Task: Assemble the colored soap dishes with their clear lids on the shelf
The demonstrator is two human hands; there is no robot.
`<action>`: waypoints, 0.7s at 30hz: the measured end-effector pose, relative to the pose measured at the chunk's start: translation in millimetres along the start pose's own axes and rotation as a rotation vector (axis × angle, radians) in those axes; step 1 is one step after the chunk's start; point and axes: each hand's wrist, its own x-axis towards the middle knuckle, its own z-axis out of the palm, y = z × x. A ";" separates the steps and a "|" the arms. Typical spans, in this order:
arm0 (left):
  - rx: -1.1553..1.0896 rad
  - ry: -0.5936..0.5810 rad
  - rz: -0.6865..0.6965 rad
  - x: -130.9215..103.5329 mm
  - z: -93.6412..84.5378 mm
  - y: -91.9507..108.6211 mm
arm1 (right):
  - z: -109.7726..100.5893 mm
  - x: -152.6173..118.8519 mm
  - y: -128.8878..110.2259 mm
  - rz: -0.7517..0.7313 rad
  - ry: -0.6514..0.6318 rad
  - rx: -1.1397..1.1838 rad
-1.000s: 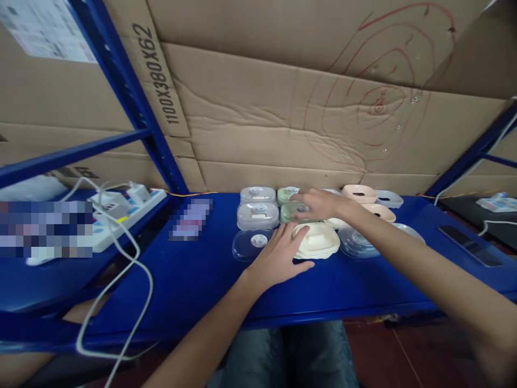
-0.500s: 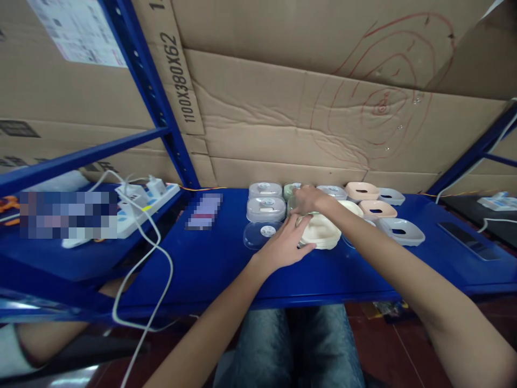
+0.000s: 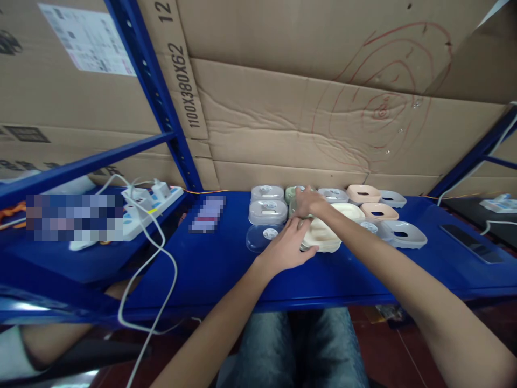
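Note:
My right hand (image 3: 310,202) reaches over the middle of the group, with its fingers bent down on a green soap box (image 3: 290,193) in the back row. Nearer to me, my left hand (image 3: 286,247) lies with fingers stretched forward and the thumb spread, its fingertips at the front of the green boxes. Beside its thumb are cream soap dishes (image 3: 326,242), partly covered by my right forearm. Left of my hands stand grey soap boxes (image 3: 266,216) under clear lids. A loose clear lid (image 3: 257,237) lies in front of them. What my fingertips touch is largely hidden.
Peach dishes (image 3: 364,200) and a pale grey dish (image 3: 418,234) sit on the right, near a dark phone (image 3: 470,243). A power strip (image 3: 172,195) and white cable (image 3: 173,272) are at left. Cardboard (image 3: 258,124) closes off the back. Another person's arm (image 3: 52,339) shows lower left.
The whole view has shifted slightly down and right. Both hands stay at nearly the same place among the boxes. More of a clear lid shows beside my right forearm.

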 end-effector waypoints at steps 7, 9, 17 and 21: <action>0.010 -0.011 -0.019 -0.6 1.3 -0.8 | -10.3 -9.8 1.7 0.058 0.014 -0.018; 0.017 -0.021 -0.025 -0.7 1.3 -0.9 | -10.0 -9.7 4.3 0.048 0.026 -0.016; 0.027 -0.010 -0.015 -0.9 -1.3 2.2 | -25.1 -13.5 23.3 -0.005 0.104 0.097; 0.013 0.021 -0.026 -0.3 -2.8 3.6 | -39.0 -15.2 32.0 -0.029 0.170 0.150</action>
